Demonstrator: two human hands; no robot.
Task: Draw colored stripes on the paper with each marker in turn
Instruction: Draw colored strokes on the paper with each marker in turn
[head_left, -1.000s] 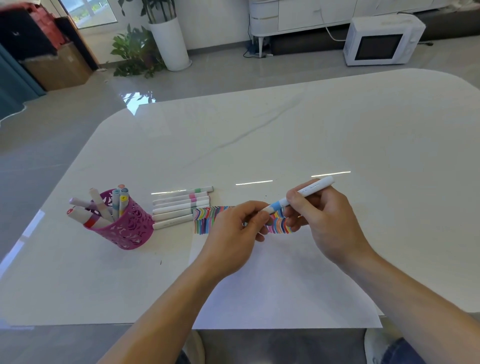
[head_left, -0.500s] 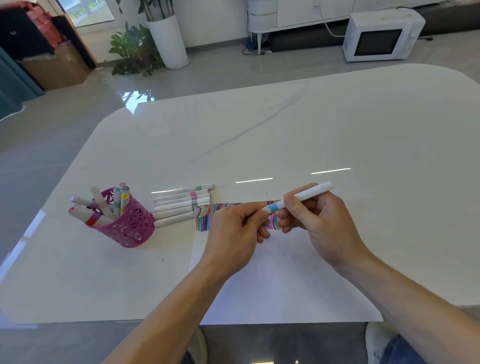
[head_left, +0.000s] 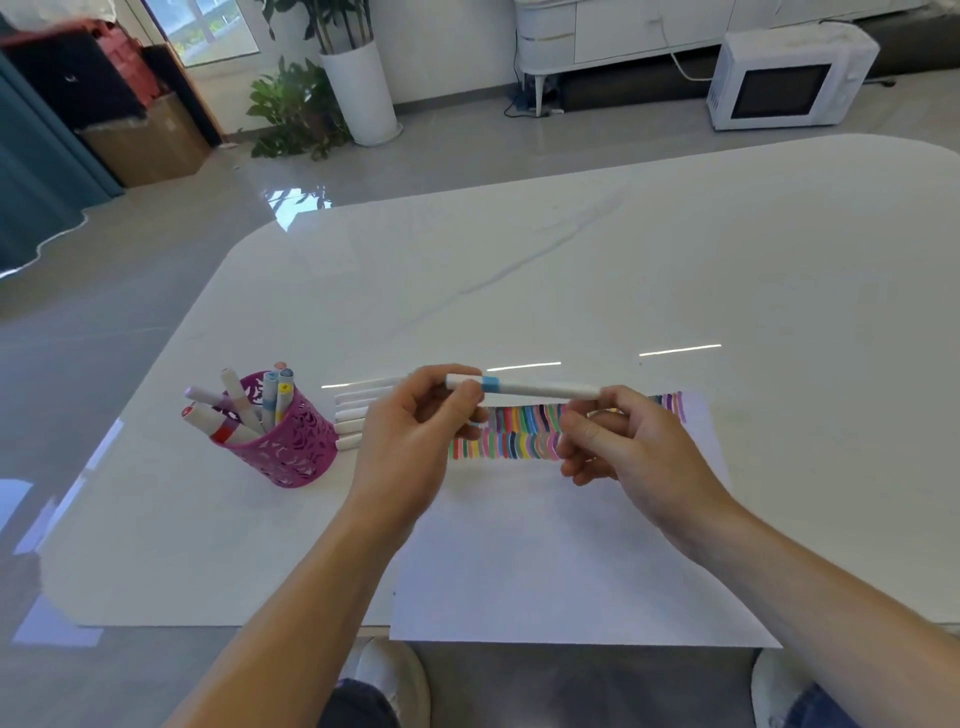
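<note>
A white marker with a blue band (head_left: 524, 387) lies level in the air above the paper (head_left: 566, 561). My left hand (head_left: 410, 441) pinches its left end. My right hand (head_left: 628, 452) holds its right end between thumb and fingers. Two rows of short coloured stripes (head_left: 519, 434) run along the paper's far edge, partly hidden by both hands. A pink cut-out pen holder (head_left: 291, 441) with several markers stands to the left. Several white markers (head_left: 353, 415) lie side by side between the holder and my left hand, mostly covered by it.
The white table (head_left: 623, 270) has a rounded far edge. The paper overhangs the near table edge. On the floor beyond stand a white microwave (head_left: 784, 78), a plant in a tall white pot (head_left: 358, 88) and a cardboard box (head_left: 150, 140). My shoes (head_left: 389, 675) show below.
The marker has swung from a slant to level and risen. My left hand has moved left onto its capped end; my right hand has slid to the other end, uncovering more stripes.
</note>
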